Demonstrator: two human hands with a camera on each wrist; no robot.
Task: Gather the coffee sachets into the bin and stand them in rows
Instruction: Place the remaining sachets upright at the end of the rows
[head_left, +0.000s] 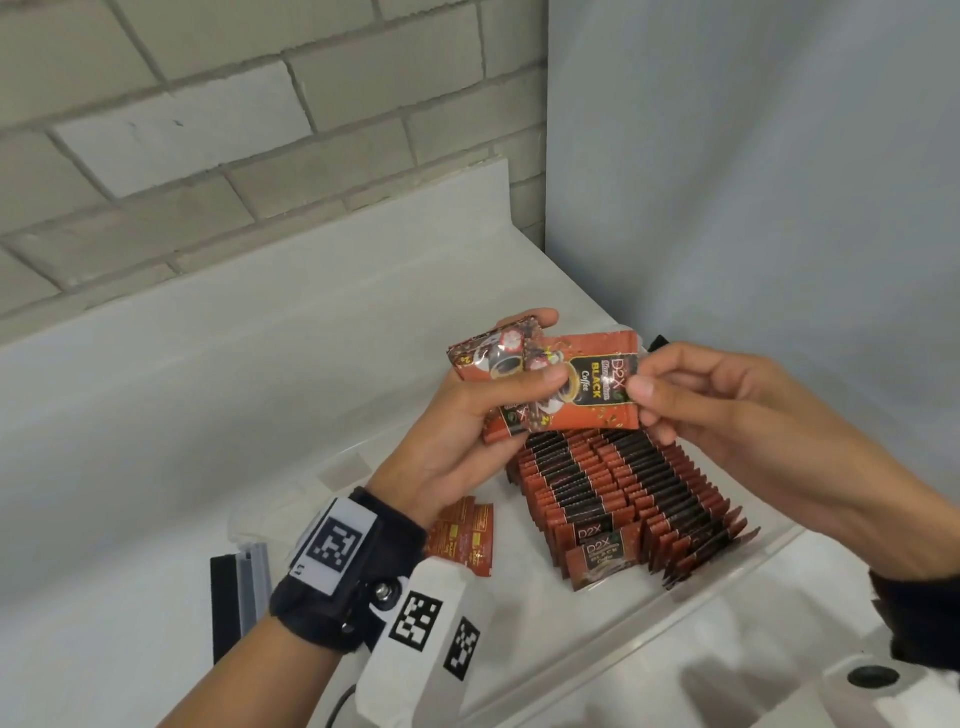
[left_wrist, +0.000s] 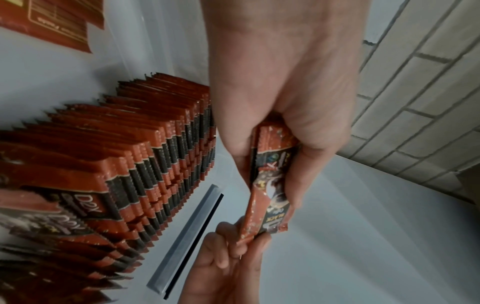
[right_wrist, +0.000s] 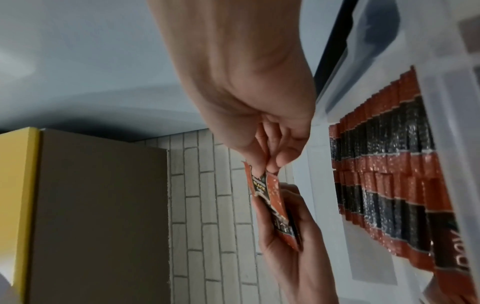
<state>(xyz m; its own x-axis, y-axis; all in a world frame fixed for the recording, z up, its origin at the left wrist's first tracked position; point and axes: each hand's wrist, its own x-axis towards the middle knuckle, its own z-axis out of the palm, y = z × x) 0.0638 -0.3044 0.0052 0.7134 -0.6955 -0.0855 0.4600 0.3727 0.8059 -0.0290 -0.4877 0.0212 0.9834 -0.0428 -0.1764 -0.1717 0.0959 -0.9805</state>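
My left hand (head_left: 457, 431) is raised in front of me, palm turned toward me, fingers curled and thumb pressed across a small stack of sachets (head_left: 524, 384). My right hand (head_left: 727, 415) comes in from the right at the same height, thumb and fingers pinching the end of the top sachet (head_left: 597, 387). Both wrists carry black bands, and both forearms angle inward.

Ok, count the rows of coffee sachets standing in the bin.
2. The left row and the right row stand side by side in the clear bin; their far ends are hidden. Loose coffee sachets lying flat to their left form no row.
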